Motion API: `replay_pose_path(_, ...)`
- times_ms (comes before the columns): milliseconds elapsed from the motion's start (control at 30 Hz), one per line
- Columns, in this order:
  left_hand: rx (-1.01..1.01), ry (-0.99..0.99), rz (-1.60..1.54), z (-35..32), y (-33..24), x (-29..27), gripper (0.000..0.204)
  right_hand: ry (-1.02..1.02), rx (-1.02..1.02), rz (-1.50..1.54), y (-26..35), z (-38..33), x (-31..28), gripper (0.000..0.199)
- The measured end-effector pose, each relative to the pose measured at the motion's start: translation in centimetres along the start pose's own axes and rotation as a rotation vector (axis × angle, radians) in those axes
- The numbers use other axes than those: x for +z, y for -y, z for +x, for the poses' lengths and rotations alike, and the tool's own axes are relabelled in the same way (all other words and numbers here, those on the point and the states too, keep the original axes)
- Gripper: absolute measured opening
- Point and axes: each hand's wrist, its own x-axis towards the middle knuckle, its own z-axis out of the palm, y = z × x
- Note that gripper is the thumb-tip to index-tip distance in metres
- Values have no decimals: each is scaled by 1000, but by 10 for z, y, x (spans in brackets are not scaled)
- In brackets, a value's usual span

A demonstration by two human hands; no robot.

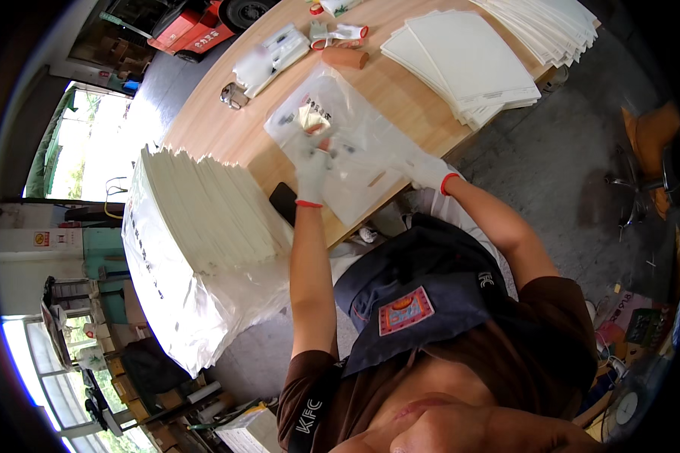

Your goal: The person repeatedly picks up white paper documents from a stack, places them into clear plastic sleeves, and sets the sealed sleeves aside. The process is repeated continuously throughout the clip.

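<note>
A translucent white plastic bag (359,177) with dark print lies flat on the wooden table, reaching its near edge. My left hand (310,172), in a white glove with a red cuff, rests on the bag's left side; its fingers blend into the pale plastic and are blurred. At the bag's right edge, my right hand (428,172), gloved the same way, has its fingers closed on the plastic. Beside my left wrist lies a black phone (282,202), partly covered by the bag and the arm.
A tall stack of white sheets (211,204) in plastic wrap stands left. Flat white stacks (465,64) lie at the right on the table (204,128). Farther back are a brown block (345,58), gloves (344,32), a plastic-wrapped pack (276,57) and a shiny cup (234,96).
</note>
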Motion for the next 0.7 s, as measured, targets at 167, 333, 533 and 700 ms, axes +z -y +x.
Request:
replay_pose_path(167, 273, 233, 432, -45, -23, 75, 36, -179, -104, -194, 58, 29, 6, 39)
replay_pose_path(333, 546, 387, 543, -123, -53, 125, 34, -88, 0, -265, 34, 30, 33, 39)
replay_pose_path(533, 335, 98, 494, -77, 73, 65, 21, 20, -250, -65, 8, 11, 7, 39)
replay_pose_path(700, -182, 106, 122, -58, 63, 46, 24, -633, 255, -750, -70, -18, -94, 46)
